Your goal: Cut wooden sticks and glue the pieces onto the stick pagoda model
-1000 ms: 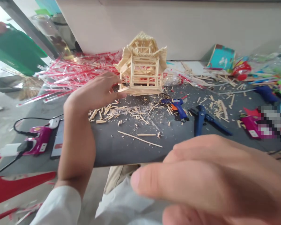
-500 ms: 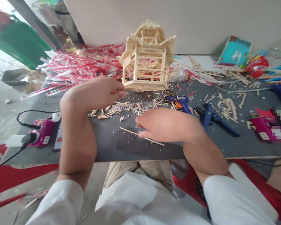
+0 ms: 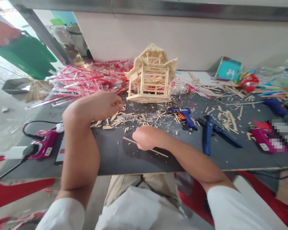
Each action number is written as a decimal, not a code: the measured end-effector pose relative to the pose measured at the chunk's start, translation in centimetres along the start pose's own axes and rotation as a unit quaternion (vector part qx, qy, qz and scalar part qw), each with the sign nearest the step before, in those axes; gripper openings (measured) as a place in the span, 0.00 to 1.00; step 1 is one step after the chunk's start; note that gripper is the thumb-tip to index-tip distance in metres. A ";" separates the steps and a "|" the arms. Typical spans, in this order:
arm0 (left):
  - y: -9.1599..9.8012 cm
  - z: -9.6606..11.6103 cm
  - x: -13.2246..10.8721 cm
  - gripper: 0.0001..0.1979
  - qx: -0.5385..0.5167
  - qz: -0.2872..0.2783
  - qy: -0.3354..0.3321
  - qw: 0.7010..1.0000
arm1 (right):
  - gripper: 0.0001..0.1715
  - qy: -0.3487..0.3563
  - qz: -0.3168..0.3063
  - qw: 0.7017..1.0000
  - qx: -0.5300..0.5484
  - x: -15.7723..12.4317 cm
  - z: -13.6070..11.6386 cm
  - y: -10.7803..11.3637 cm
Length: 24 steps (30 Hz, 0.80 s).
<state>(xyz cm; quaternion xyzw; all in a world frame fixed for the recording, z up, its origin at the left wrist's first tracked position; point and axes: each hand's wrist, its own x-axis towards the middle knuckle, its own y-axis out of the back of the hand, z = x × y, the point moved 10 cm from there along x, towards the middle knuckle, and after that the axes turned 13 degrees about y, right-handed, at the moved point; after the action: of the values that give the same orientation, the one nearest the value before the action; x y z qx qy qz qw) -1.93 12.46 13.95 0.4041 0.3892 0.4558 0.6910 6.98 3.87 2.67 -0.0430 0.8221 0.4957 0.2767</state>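
A thin wooden stick lies near the table's front edge. My right hand is closed over its middle, with the fingertips hidden beneath the hand. My left hand is bent at the wrist over the scraps on the left, fingers curled together; whatever they may hold is hidden. Just beyond my hands stands a small pavilion model built from wooden sticks, with a tiered roof. A clear plastic ruler lies among cut stick pieces between my hands and the model.
A blue glue gun and a blue-handled cutter lie at the right. Red-and-clear wrappers are heaped at the back left. Purple power strips sit at both sides, with cords. Stick offcuts litter the table.
My right hand has moved left and its fingers have closed over the stick. My left hand stays in about the same place, fingers more curled. The view has tilted up.
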 end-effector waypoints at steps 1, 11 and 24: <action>-0.4 -0.2 -0.1 0.18 0.025 -0.020 0.011 0.999 | 0.18 0.007 0.014 1.000 0.004 -0.5 0.0 0.5; -1.6 5.7 -2.0 0.17 -0.018 -0.095 -0.112 0.989 | 0.06 -0.022 0.188 0.977 0.096 -8.1 1.9 6.7; -0.8 6.7 -0.2 0.17 -0.101 -0.074 -0.156 0.980 | 0.19 0.122 0.522 0.767 0.352 -14.8 6.1 11.0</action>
<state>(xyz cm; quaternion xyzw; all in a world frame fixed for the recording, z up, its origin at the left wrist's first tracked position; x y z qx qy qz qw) 4.38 10.73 15.78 0.3682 0.2573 0.3718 0.8124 18.16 11.59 16.57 0.4329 0.8615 0.2303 -0.1318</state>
